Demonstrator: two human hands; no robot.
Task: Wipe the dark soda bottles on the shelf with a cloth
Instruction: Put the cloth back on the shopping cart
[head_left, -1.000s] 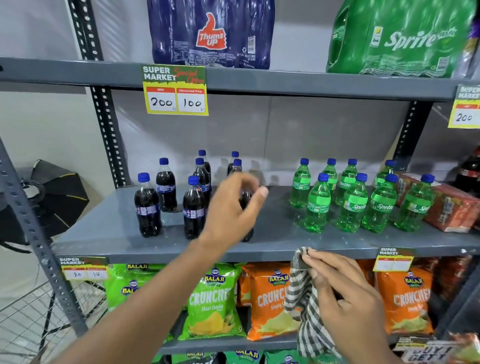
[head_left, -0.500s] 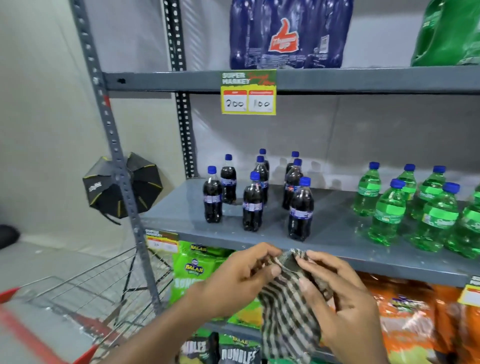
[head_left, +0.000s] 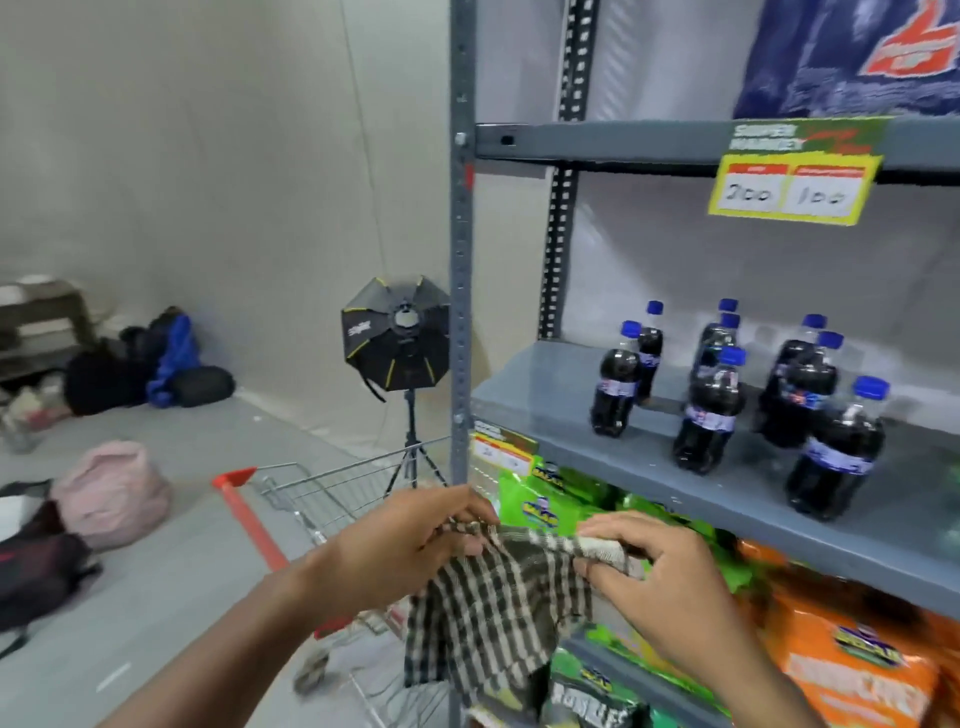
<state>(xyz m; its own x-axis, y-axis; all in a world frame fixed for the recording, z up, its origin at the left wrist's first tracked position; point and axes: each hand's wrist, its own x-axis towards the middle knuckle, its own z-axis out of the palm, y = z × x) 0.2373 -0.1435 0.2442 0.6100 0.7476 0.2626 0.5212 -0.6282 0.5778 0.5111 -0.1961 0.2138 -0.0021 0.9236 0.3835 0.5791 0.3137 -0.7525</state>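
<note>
Several dark soda bottles (head_left: 709, 413) with blue caps stand in a loose cluster on the grey middle shelf (head_left: 649, 467) at the right. Below and in front of the shelf's edge, both hands hold a black-and-white checked cloth (head_left: 498, 603) spread between them. My left hand (head_left: 410, 540) pinches the cloth's upper left edge. My right hand (head_left: 660, 577) grips its upper right corner. Neither hand touches a bottle; the nearest bottle (head_left: 834, 452) stands above and to the right of my right hand.
Green and orange snack bags (head_left: 852, 670) fill the shelves below. A grey upright post (head_left: 460, 312) marks the rack's left end. A wire shopping cart (head_left: 337, 499) with a red handle stands at the left, behind it a softbox light on a tripod (head_left: 397, 338). Bags (head_left: 111, 493) lie on the floor.
My left hand left the front bottle and took hold of the cloth, which both hands have spread out. The view has swung left, so the green bottles are out of sight.
</note>
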